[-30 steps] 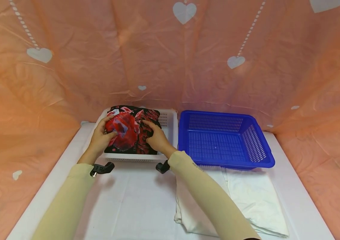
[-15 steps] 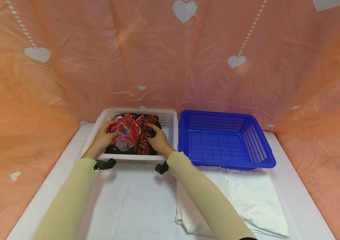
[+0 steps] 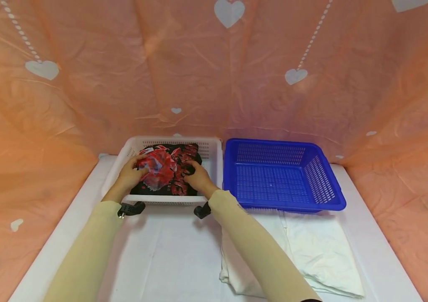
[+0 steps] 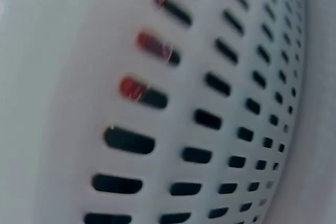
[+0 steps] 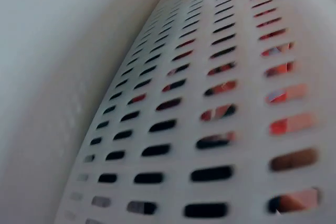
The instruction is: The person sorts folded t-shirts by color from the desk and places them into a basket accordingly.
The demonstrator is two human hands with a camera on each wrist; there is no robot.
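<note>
Inside the white basket, at the left of the table, your two hands are set apart on opposite sides of the printed cloth. Your left hand touches the cloth's left side, thumb spread from forefinger; your right hand touches its right side in a similar pose. The remaining fingers are largely hidden, so you cannot tell whether either hand grips the cloth or merely rests on it. The cloth lies in the basket as a compact, slightly rumpled bundle, black with a large red motif and red marks beside it. In both wrist views the basket's slotted wall fills much of the frame, with red and dark patches showing through the slots.

Below your hands, note a black wrist device at your left wrist and another black device at your right, then your pale yellow sleeves. Just beside the white basket, to its right, stands a blue basket with slotted walls. Nearer you lies a folded white cloth, its far edge meeting the blue basket's front. All rest on a white-covered table, backed by a peach curtain printed with pale hearts.
</note>
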